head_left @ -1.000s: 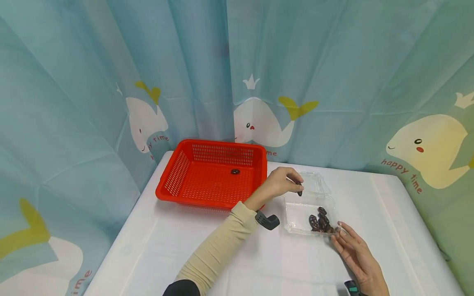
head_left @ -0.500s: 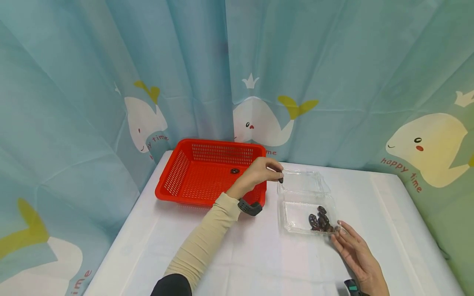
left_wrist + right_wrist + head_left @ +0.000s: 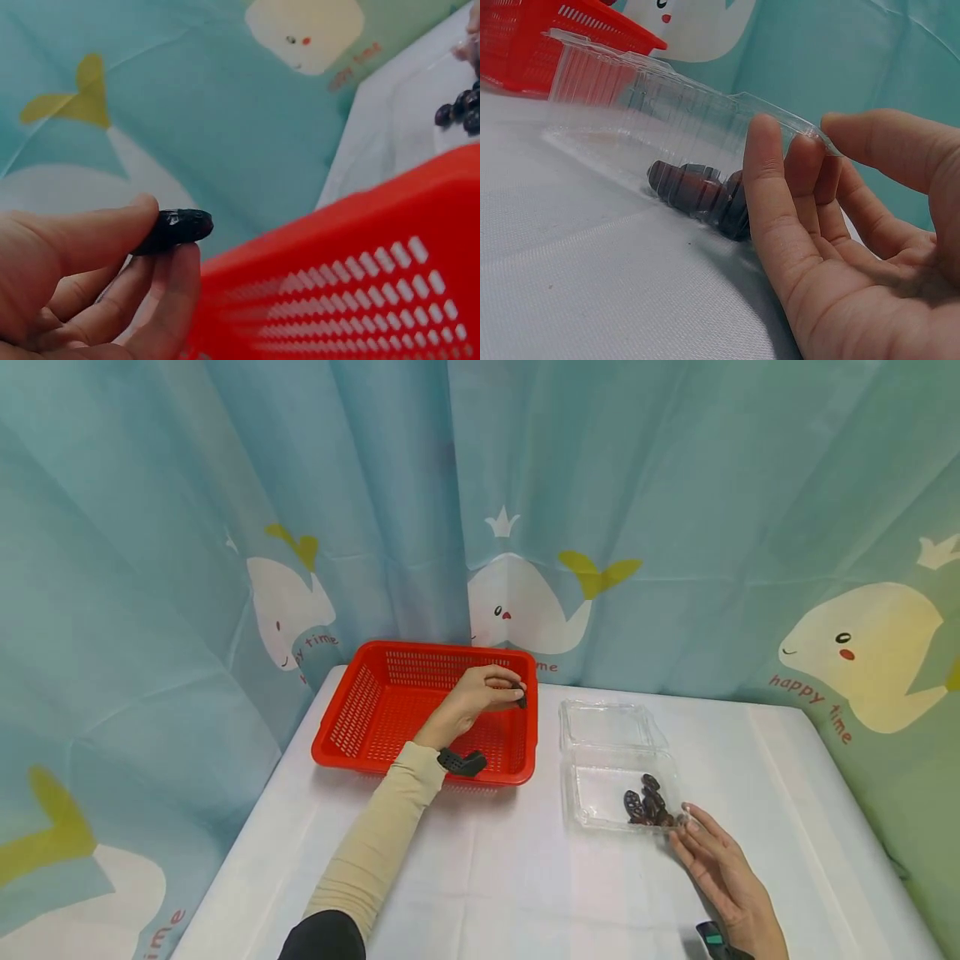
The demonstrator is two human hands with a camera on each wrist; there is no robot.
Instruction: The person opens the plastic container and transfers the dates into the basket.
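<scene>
- Left hand has travelled from the clear plastic box leftward and now hangs over the red basket, near its right wall
- Thumb and fingertips pinch one dark piece; left wrist view shows the same dark piece held between thumb and index finger, with the basket's perforated red wall just below and beside
- Beige sleeve runs up to the wrist, a black strap-mounted device on it
- Right hand unchanged in place: fingers straight and relaxed, tips touching the near right corner of the clear box, gripping nothing
- Right wrist view: fingers rest against the box's transparent rim; cluster of dark pieces lies inside, just beside the fingertips
- Remaining dark pieces sit in the box's front compartment, toward its right corner; hinged lid lies open behind
- Box and basket stand side by side, apart, on the white table
- Whale-print curtain backs the scene
</scene>
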